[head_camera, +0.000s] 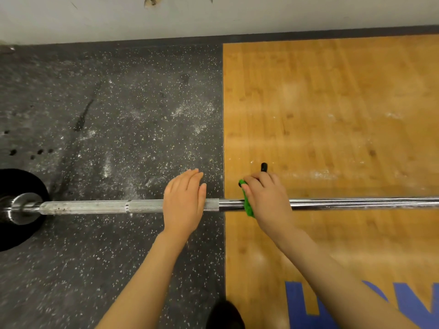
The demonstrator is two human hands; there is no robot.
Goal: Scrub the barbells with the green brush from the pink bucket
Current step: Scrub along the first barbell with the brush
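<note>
Mid-frame: left hand (183, 205) flat, fingers straight, pressing bar (95, 207) to steady it; right hand (267, 198) gripping brush (248, 207) against bar, likely scrubbing.

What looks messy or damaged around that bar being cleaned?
White powder is scattered over the dark rubber floor beyond the barbell, with fainter smears on the wooden platform. The wall has a chipped hole near its top edge. The bar's left knurled section looks spotted and dull.
</note>
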